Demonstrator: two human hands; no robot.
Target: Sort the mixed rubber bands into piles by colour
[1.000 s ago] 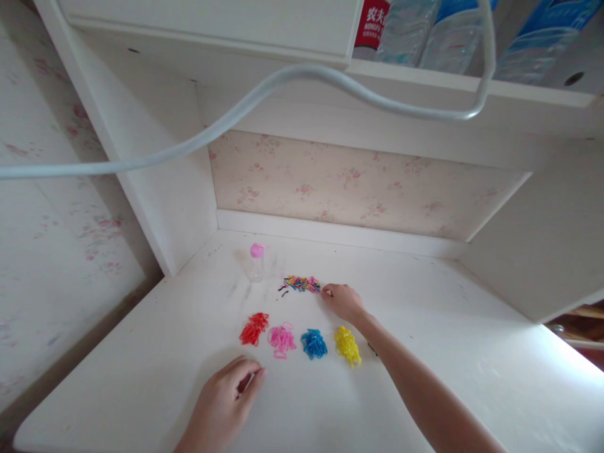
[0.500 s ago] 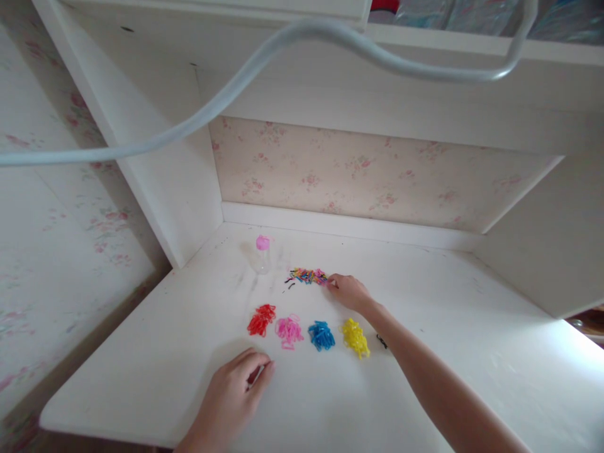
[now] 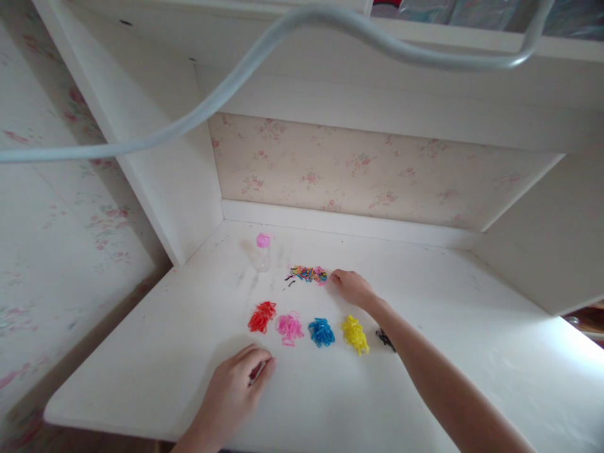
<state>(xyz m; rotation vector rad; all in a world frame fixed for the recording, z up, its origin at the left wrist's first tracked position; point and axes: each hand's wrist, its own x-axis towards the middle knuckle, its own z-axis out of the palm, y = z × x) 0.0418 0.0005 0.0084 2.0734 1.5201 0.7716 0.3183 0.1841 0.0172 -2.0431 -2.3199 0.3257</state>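
Note:
My right hand (image 3: 352,287) reaches to the right end of a mixed pile of small coloured rubber bands (image 3: 307,274), its fingertips pinched together at the pile's edge. In front of that pile lie sorted heaps in a row: red (image 3: 262,316), pink (image 3: 289,327), blue (image 3: 321,331), yellow (image 3: 354,333), and a small black heap (image 3: 384,338) partly behind my forearm. My left hand (image 3: 236,390) rests on the white desk (image 3: 462,352) near the front edge, fingers curled with something small and dark under the thumb.
A small clear bottle with a pink cap (image 3: 262,251) stands left of the mixed pile. White shelf panels wall the desk at left and right, flowered wallpaper behind. A pale cable (image 3: 264,47) loops overhead under the upper shelf.
The view has tilted down a little and shifted. My right hand stays at the mixed pile's right end, and the black heap now shows beside my forearm. My left hand barely moved.

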